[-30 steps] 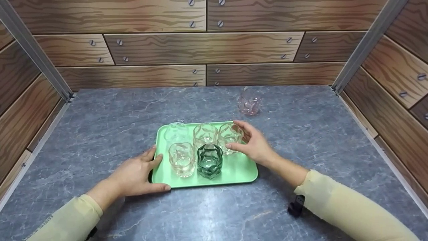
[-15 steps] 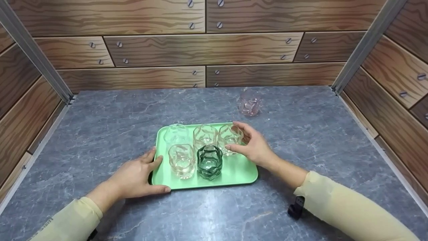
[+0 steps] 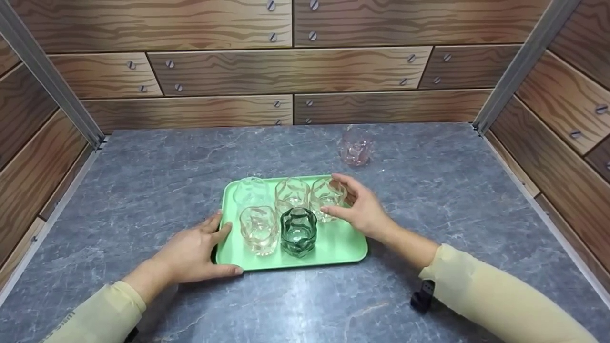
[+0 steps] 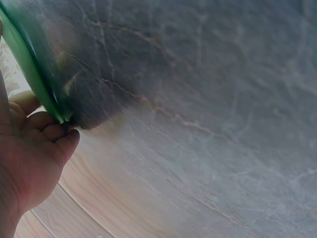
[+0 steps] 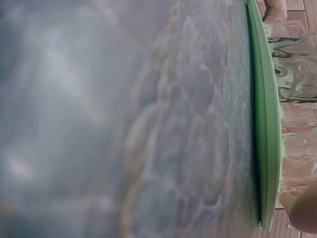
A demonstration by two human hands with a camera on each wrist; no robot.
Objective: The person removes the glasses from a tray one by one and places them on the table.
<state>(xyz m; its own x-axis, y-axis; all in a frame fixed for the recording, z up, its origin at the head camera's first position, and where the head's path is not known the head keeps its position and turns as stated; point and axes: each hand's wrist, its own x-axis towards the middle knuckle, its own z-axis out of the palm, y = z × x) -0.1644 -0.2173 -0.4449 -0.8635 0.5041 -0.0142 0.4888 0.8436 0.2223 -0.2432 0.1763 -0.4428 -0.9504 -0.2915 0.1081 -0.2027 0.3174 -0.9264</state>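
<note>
A light green tray (image 3: pixel 340 245) lies on the table, bearing several wavy-sided glasses. My left hand (image 3: pixel 193 250) grips its left end, thumb at the front edge and index finger over the rim; in the left wrist view, fingers curl at the edge of the tray (image 4: pixel 29 59). With thumb and fingers around it, my right hand (image 3: pixel 364 209) holds a clear glass (image 3: pixel 326 197) at the tray's back right. Beside it stands another clear glass (image 3: pixel 291 191), then a fainter one (image 3: pixel 251 190). In front are a clear glass (image 3: pixel 259 231) and a dark green glass (image 3: pixel 299 233).
A pale pink glass (image 3: pixel 356 151) stands on the grey marbled table (image 3: pixel 190 162) behind the tray, toward the right. Wood-patterned panels (image 3: pixel 286 71) wall in the back and both sides, with metal posts (image 3: pixel 514 62) at the corners.
</note>
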